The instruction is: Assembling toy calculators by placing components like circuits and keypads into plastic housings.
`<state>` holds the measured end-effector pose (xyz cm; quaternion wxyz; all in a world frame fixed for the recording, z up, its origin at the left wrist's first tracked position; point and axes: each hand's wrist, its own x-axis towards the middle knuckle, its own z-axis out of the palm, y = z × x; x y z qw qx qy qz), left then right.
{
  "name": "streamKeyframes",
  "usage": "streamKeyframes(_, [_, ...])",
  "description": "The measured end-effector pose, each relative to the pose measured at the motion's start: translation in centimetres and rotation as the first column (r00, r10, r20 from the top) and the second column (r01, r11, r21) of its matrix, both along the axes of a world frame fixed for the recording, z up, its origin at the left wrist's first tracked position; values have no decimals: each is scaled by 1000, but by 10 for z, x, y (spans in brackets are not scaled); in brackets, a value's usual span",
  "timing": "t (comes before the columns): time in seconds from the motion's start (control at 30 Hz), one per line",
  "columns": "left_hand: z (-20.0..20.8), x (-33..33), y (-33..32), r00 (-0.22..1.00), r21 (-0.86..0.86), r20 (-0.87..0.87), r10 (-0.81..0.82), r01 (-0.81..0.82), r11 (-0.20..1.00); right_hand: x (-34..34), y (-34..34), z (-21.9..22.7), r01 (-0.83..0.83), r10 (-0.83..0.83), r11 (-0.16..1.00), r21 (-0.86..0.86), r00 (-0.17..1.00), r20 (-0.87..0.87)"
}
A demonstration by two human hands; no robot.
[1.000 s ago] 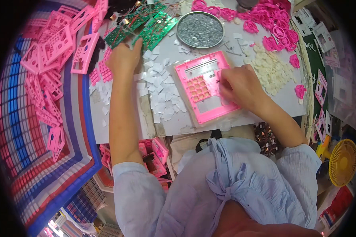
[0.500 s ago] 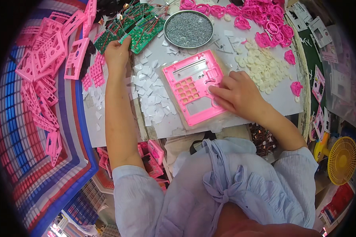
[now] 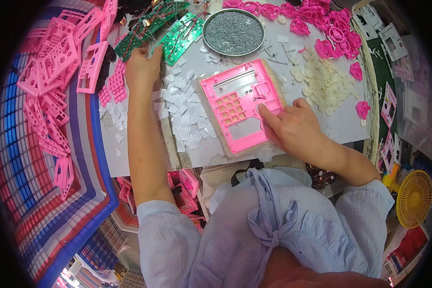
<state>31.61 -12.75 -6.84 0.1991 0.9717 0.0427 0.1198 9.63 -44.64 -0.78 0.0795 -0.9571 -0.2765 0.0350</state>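
Observation:
A pink plastic casing (image 3: 242,134) with a small grid of square holes lies inside up on a padded, plastic-wrapped block (image 3: 207,98). My right hand (image 3: 295,127) is over its right side, index finger stretched onto a white round piece (image 3: 260,108) in the casing and the other fingers partly bent. At the far left my left hand (image 3: 143,72) reaches to the green circuit boards (image 3: 181,38) with red wires. Its thumb and fingers are apart at the boards' near edges; whether they touch a board is unclear.
A round tin of small screws (image 3: 233,32) stands at the back. White paper squares (image 3: 182,108) lie left of the block, cream discs (image 3: 329,84) and pink rings (image 3: 338,33) to its right. Pink casings (image 3: 57,62) pile up on striped cloth; a yellow fan (image 3: 415,199) is at right.
My left thumb and fingers have spread and shifted slightly from the board edge. My right hand has drawn a little down and right, its index finger still on the white piece. The view has shifted slightly.

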Motion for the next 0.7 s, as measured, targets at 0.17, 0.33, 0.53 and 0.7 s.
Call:
streamKeyframes(0.17, [48,-52,-55,961,-95,143,-236,251,963,13,-8,7,-59,57,998,-15,990,-130])
streamKeyframes(0.33, [31,-50,-114,754,-33,179,-632,646,763,20,-15,9,-108,107,994,-6,988,-108])
streamKeyframes(0.53, [13,-11,-140,728,309,8,-685,650,694,26,-24,16,-58,77,954,294,996,-54])
streamKeyframes(0.7, [10,-12,-136,717,309,30,-697,656,688,87,-81,38,154,-662,345,926,739,124])
